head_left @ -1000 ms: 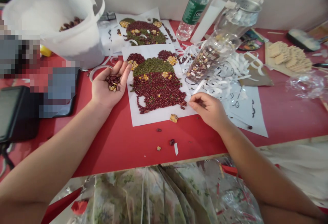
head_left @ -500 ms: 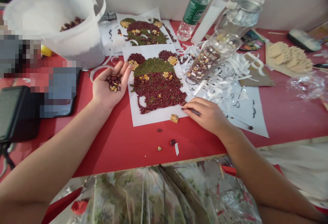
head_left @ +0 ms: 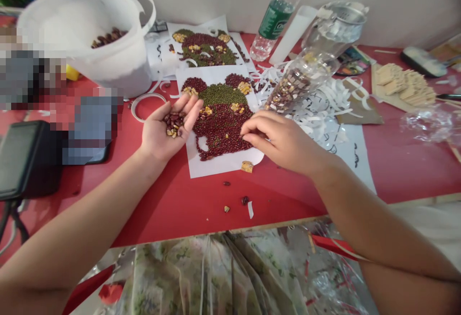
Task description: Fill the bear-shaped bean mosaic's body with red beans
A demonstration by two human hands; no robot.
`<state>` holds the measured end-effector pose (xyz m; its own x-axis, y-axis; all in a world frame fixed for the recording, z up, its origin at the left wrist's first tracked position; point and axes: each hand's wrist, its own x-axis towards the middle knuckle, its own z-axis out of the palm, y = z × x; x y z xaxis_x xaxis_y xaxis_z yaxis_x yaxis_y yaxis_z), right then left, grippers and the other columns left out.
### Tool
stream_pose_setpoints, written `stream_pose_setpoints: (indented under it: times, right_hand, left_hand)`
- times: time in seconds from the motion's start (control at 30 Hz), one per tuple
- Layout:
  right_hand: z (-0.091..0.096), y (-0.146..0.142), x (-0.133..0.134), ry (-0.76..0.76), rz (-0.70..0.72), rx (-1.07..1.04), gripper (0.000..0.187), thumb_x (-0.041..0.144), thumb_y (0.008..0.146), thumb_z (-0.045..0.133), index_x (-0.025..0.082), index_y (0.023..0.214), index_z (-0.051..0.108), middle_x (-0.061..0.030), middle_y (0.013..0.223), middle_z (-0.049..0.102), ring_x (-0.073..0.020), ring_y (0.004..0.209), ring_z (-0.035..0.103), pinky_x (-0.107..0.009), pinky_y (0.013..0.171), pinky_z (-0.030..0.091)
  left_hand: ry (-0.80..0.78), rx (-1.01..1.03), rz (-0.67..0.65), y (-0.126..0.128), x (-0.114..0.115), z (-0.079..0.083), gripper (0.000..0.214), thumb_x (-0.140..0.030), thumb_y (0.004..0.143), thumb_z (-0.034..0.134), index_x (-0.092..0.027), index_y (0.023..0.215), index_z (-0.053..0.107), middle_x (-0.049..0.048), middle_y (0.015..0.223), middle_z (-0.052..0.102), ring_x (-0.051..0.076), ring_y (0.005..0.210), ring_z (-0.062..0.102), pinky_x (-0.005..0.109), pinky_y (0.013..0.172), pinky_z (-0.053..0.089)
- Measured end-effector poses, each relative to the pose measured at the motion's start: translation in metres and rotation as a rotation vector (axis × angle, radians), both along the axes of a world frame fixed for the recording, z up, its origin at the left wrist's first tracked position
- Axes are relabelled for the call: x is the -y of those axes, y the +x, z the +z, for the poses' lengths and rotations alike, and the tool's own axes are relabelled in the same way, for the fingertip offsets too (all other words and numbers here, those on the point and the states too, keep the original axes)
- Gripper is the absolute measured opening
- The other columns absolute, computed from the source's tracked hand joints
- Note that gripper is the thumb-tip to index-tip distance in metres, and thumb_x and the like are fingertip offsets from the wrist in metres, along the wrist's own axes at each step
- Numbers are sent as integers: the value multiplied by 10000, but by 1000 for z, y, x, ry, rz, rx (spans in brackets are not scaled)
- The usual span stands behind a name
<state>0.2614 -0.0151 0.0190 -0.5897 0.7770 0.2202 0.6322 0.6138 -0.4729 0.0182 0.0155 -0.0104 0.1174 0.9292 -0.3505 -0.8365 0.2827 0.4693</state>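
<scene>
Right now, the left hand (head_left: pixel 160 132) lies palm-up, its fingers lightly spread and cupped around a small heap of dark red beans and yellow corn pieces (head_left: pixel 174 124). The right hand (head_left: pixel 279 137) reaches across, with its fingers curled close together and their fingertips (head_left: pixel 243 136) just over a red-and-green bean mosaic (head_left: pixel 223 127) on white paper; whether they pinch a bean is unclear. Beyond them, a tilted clear plastic bottle (head_left: pixel 295 84) rests over white paper scraps (head_left: pixel 317 118) on the red table (head_left: pixel 201 209).

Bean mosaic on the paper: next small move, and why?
Probably pinch a few red beans from the left hand with the right hand. The left palm is open under a small pile of beans, while the right fingertips sit at the mosaic's edge and appear empty.
</scene>
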Motion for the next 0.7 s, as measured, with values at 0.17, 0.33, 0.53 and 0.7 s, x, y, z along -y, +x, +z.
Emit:
stream_pose_setpoints:
  times: [0.17, 0.33, 0.53, 0.7]
  right_hand:
    - [8, -32, -22, 60, 63, -19, 102, 218, 959, 509, 210, 880, 573, -34, 913, 601, -157, 797, 536, -296, 743, 405]
    - [6, -54, -43, 44, 156, -47, 118, 191, 950, 501, 195, 910, 612, -46, 974, 616, -169, 869, 562, -302, 798, 420]
    - [13, -56, -60, -18, 220, -37, 138, 220, 942, 534, 216, 923, 671, -35, 953, 626, -181, 912, 567, -313, 844, 428]
    - [11, -46, -63, -99, 101, -109, 75, 208, 876, 639, 225, 936, 679, -26, 940, 637, -154, 806, 554, -302, 779, 450]
  left_hand:
    - [-12, -45, -79, 5, 7, 0, 375, -212, 987, 322, -103, 1231, 585, 61, 910, 786, 165, 1019, 749, 258, 896, 616]
    - [-87, -28, -172, 10, 14, 0, 355, -214, 981, 364, -101, 1224, 598, 65, 857, 787, 198, 1000, 755, 308, 913, 628]
    - [-108, -9, -148, 11, 15, 0, 406, -190, 982, 364, -78, 1332, 537, 65, 831, 788, 178, 962, 762, 275, 902, 624]
    - [-37, 4, -93, 1, 4, -2, 456, -192, 990, 327, -20, 1390, 460, 103, 933, 786, 186, 1001, 755, 283, 914, 618]
